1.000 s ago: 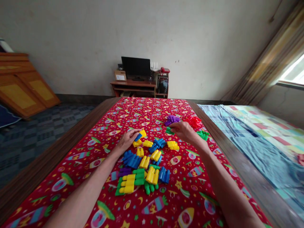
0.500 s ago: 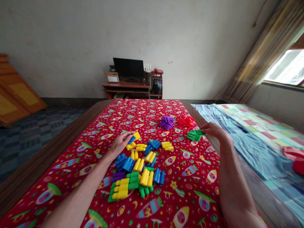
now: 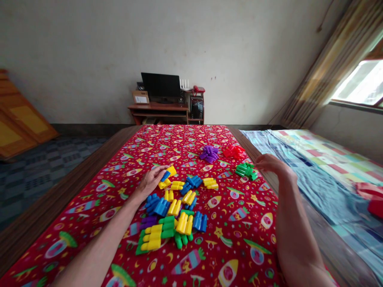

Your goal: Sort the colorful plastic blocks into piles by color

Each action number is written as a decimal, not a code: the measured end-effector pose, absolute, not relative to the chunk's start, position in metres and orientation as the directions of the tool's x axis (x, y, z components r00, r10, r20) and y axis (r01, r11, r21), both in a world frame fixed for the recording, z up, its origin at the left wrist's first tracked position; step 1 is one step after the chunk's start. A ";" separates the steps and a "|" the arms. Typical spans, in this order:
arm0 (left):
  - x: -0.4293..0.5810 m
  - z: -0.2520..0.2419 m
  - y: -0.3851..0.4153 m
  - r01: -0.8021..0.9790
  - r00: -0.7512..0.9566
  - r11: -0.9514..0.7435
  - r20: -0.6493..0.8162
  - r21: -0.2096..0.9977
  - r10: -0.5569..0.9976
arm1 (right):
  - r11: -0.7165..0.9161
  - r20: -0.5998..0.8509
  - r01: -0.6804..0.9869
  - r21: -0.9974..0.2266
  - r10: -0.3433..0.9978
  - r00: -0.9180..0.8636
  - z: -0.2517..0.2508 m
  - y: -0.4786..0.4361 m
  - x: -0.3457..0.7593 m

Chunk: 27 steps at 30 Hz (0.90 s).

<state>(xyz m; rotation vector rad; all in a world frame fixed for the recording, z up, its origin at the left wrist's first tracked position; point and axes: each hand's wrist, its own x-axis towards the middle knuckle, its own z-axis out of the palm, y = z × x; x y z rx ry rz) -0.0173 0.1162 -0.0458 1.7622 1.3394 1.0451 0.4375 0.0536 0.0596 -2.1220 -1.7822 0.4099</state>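
Note:
At the left of the loose pile, my left hand has its fingers closed around a blue building block. A yellow block lies right against that block, with another yellow block just below. My right hand hovers at the right table edge, its fingers slightly apart and nothing seen in them. Beside its fingertips lies a small heap of green blocks. The mixed pile in front of me has yellow blocks, blue blocks, green blocks and a purple block.
A purple heap of blocks and a red heap lie farther back. A red patterned cloth covers the table. Beyond stands a desk with a monitor. A bed is at the right, a wooden cabinet at the left.
My right hand has let go of a green block, which now lies in the green heap, and has drawn back slightly to the right. My left hand stays in place.

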 end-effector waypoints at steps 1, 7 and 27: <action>-0.017 -0.046 0.117 0.426 0.147 -0.242 0.197 0.872 0.969 | -0.133 0.018 0.917 -0.376 0.988 0.151 0.067 0.054 0.429; -0.016 -0.046 0.118 0.421 0.145 -0.249 0.207 0.872 0.968 | 0.374 0.247 0.835 -0.403 0.923 -0.295 0.077 0.054 0.315; -0.014 -0.040 0.112 0.442 0.163 -0.265 0.213 0.857 0.963 | 0.808 0.148 0.384 -0.446 0.490 -0.859 0.013 0.005 0.181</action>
